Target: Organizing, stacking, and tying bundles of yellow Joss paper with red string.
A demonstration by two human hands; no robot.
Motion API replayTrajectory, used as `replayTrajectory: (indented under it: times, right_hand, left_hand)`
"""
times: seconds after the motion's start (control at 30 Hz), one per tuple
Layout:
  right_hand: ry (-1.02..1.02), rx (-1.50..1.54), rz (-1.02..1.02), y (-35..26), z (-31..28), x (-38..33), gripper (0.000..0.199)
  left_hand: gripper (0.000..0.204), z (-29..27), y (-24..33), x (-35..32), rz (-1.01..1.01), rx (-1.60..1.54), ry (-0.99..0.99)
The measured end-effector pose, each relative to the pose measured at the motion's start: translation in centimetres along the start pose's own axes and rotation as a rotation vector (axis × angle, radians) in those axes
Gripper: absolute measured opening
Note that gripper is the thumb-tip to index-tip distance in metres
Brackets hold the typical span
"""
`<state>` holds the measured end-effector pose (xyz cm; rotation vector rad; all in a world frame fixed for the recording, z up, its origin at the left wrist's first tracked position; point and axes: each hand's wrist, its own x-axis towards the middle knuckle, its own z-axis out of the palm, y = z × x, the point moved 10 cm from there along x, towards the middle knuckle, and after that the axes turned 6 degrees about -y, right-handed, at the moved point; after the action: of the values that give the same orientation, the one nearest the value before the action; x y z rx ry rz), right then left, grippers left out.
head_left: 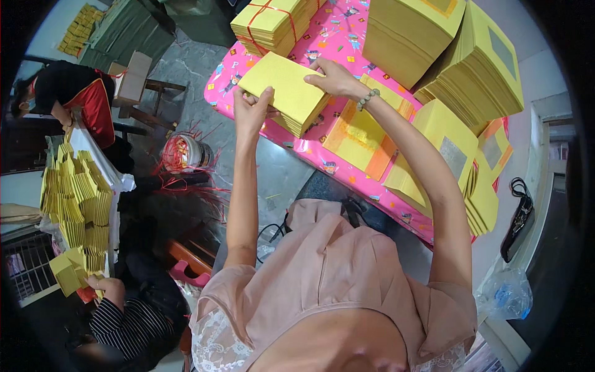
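On the pink patterned tablecloth (223, 93) sits a squared stack of yellow paper sheets (282, 87), held between both hands. My left hand (253, 111) is closed on its near left edge, thumb on top and fingers at the side. My right hand (336, 79), below a beaded bracelet (368, 99), grips the right edge with its thumb over the top sheet. Right of the stack lies yellow paper with orange borders (359, 160), partly behind my right forearm. Behind the held stack is a yellow bundle (263, 25) tied with red string.
Tall yellow paper stacks (474, 68) fill the table's far right, with a fanned pile (427, 155) nearer. A bucket of red string (186, 153) stands on the floor at left. Two people work at a table of folded yellow paper (83, 192). A wooden stool (145, 87) stands beyond.
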<state>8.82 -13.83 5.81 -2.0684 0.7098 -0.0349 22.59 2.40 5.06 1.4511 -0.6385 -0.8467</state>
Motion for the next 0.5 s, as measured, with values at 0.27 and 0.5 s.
replayTrajectory:
  times: [0.27, 0.5]
  right_hand:
    - [0.022, -0.067, -0.017, 1.1, 1.3, 0.4, 0.049]
    - [0.070, -0.127, -0.032, 0.9, 1.3, -0.1, 0.045]
  left_hand:
    - [0.059, -0.8, -1.5, -0.5, 0.033, -0.029, 0.142]
    - [0.078, -1.3, -0.9, -2.2, 0.131, 0.336, 0.300]
